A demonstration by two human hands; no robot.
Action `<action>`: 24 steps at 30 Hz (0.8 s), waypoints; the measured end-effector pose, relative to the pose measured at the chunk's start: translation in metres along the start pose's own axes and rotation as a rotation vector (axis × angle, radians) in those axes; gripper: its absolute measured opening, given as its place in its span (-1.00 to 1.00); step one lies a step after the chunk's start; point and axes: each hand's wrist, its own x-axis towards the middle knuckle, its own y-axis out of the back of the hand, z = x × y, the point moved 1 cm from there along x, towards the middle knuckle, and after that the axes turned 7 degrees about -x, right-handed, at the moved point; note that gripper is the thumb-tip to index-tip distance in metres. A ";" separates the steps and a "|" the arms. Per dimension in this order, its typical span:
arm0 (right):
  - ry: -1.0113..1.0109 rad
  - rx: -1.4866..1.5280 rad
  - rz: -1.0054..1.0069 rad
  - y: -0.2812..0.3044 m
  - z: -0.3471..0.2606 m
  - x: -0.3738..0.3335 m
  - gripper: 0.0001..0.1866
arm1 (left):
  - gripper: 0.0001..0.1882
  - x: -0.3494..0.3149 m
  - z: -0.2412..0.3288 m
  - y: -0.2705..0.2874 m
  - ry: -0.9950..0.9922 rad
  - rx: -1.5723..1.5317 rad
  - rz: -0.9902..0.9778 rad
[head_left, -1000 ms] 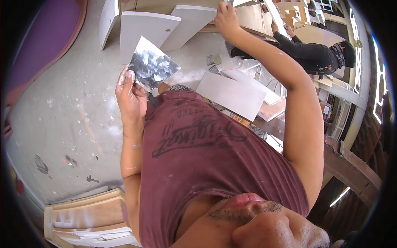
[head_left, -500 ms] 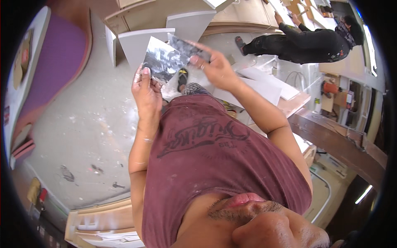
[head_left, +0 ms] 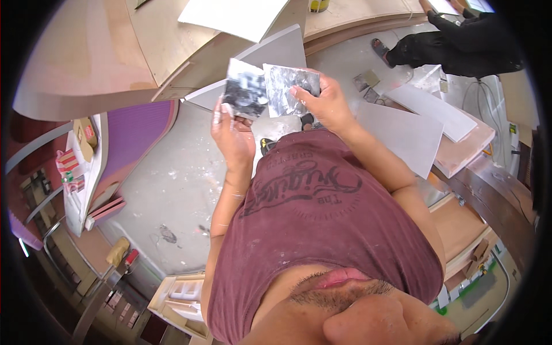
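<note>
My left hand [head_left: 233, 138] is closed on a putty spreader [head_left: 246, 89], a thin dark square plate smeared with white paste. White paste also coats some fingers of that hand. Beside it, my right hand [head_left: 326, 103] grips another putty spreader [head_left: 283, 92], its thumb lying on the streaked face and its fingers behind. The two plates are held up nearly edge to edge in front of my body. Whether their edges touch, I cannot tell.
Ahead stands curved plywood furniture [head_left: 190, 57] with a white panel [head_left: 236, 17] and a yellow tin [head_left: 318, 6] on top. Grey-white boards [head_left: 399, 135] lie to the right by a wooden beam [head_left: 489, 184]. A person in black [head_left: 448, 49] works at the far right.
The right spreader, partly behind the left one before, now sits beside it with its smeared face showing. My view has shifted, bringing more of the plywood furniture into sight.
</note>
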 end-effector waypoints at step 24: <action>0.516 -1.287 -0.282 0.016 -0.076 0.164 -0.67 | -0.74 0.005 -0.013 0.031 0.212 -0.188 0.171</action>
